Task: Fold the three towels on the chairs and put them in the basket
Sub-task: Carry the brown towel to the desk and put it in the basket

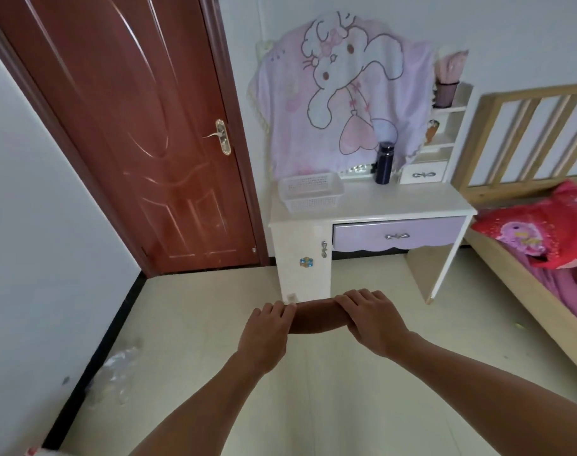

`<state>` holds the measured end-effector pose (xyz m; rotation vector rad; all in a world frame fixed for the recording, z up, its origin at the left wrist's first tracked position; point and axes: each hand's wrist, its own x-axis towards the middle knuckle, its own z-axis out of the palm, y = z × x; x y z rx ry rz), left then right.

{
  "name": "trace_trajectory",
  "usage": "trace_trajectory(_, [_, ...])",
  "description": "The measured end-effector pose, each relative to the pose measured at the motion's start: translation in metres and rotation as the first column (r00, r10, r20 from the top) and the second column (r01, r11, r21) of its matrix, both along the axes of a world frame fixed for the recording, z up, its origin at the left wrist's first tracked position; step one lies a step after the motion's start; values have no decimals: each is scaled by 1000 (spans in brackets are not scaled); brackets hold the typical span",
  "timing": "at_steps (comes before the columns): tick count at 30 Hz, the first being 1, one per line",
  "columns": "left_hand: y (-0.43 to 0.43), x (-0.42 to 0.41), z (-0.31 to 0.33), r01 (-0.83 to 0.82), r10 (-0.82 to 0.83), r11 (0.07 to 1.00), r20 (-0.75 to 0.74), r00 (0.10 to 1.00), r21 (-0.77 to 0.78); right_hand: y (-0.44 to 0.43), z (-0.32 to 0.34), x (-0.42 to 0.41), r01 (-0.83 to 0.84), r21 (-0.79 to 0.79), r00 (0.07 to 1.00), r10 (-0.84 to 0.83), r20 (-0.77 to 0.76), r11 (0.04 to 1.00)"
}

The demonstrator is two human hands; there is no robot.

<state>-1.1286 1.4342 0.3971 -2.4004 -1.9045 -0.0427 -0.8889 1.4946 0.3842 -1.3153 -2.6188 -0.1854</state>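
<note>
A brown folded towel (315,316) hangs in the air in front of me, low before the desk. My left hand (267,334) grips its left end and my right hand (371,319) grips its right end, fingers curled over the top edge. The white mesh basket (310,200) stands with nothing in it on the left part of the white desk top (395,200), well beyond and above my hands. No chairs or other towels show in this view.
A dark bottle (383,162) stands at the back of the desk under a pink cartoon cloth (343,93). A brown door (142,126) is on the left, a wooden bed (543,258) with red bedding on the right. Crumpled clear plastic (116,376) lies by the left wall.
</note>
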Motion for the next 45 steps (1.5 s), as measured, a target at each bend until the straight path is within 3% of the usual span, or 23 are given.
trace_trajectory(8, [176, -12, -26, 122, -122, 992, -14, 992, -24, 157, -22, -5, 63, -20, 998, -63, 8, 998])
trace_trajectory(19, [435, -28, -24, -9, 11, 999, 29, 1000, -44, 443, -24, -27, 6, -77, 1000, -8, -26, 997])
trace_trajectory(28, [569, -50, -37, -56, 71, 994, 163, 984, -91, 592, -32, -51, -55, -177, 989, 29, -143, 983])
trace_trajectory(31, [616, -57, -48, -49, 71, 994, 233, 970, -98, 642, -33, -61, -42, -278, 988, -2, -157, 960])
trace_trajectory(34, [664, -71, -64, -77, 127, 986, 367, 921, -147, 696, -25, -75, -1, -426, 979, -87, -187, 905])
trace_trajectory(39, [726, -81, -82, -158, 362, 915, 585, 726, -371, 775, -19, -103, 55, -703, 902, -337, -270, 709])
trace_trajectory(42, [746, -84, -93, -198, 503, 848, 628, 593, -492, 805, -28, -123, 44, -807, 830, -471, -298, 589])
trace_trajectory(45, [760, -84, -104, -211, 600, 782, 618, 508, -586, 837, -44, -147, 43, -851, 817, -509, -271, 523])
